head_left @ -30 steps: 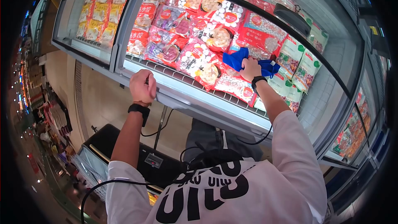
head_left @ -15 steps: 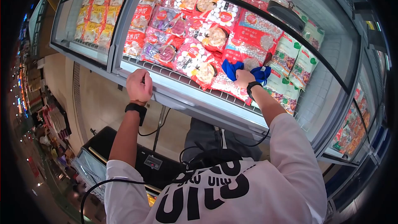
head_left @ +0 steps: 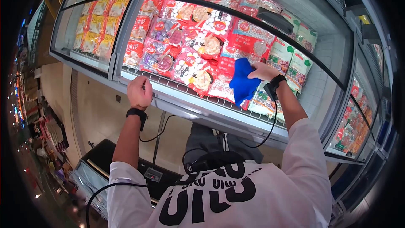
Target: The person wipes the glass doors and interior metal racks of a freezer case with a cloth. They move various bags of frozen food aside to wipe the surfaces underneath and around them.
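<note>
My right hand [head_left: 265, 71] is closed on a blue cloth [head_left: 244, 82], thumb and fingers pinching its upper right part. The cloth hangs loosely over bags of frozen food in a chest freezer and covers part of them. At the freezer's front rim [head_left: 185, 101], my left hand [head_left: 140, 92] rests as a loose fist with the fingers curled in. Beside the cloth lie a red and white bag of rice balls [head_left: 200, 78] and a green and white bag [head_left: 263, 103]. Both wrists wear black bands.
A dark-framed sliding glass lid [head_left: 236, 13] with a black handle [head_left: 274, 20] crosses the freezer. Yellow bags [head_left: 97, 24] fill the left compartment. Black cables [head_left: 270, 133] hang near my right arm and across my body. A black case [head_left: 107, 152] stands at lower left.
My right hand has moved right and slightly up; the bunched blue cloth now hangs stretched out to its left. My left hand stays at the rim. The view has shifted slightly.
</note>
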